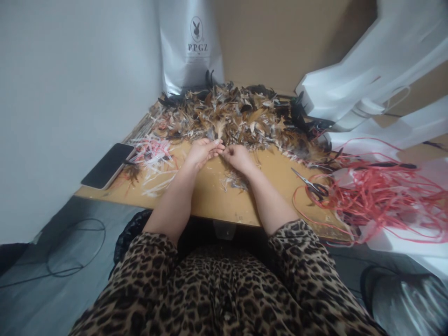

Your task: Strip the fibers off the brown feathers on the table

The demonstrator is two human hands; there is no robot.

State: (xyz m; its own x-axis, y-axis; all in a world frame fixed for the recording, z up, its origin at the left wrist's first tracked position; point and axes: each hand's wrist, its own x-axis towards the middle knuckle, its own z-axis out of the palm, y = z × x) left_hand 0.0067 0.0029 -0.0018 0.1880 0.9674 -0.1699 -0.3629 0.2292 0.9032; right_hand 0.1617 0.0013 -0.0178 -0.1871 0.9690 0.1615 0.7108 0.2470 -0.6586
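Note:
My left hand is closed in a pinch on a light brown feather, whose tip points away from me. Close beside it, my right hand has its fingers pressed together near the feather's lower end; whatever they grip is too small to make out. Just beyond both hands spreads a large heap of brown, tan and black feathers. A little grey fluff lies on the table below my right hand.
A phone lies at the table's left edge, by pink and white strips. Scissors and tangled red plastic ribbon are on the right. A silvery bag stands behind the heap; a white machine-like body rises at right.

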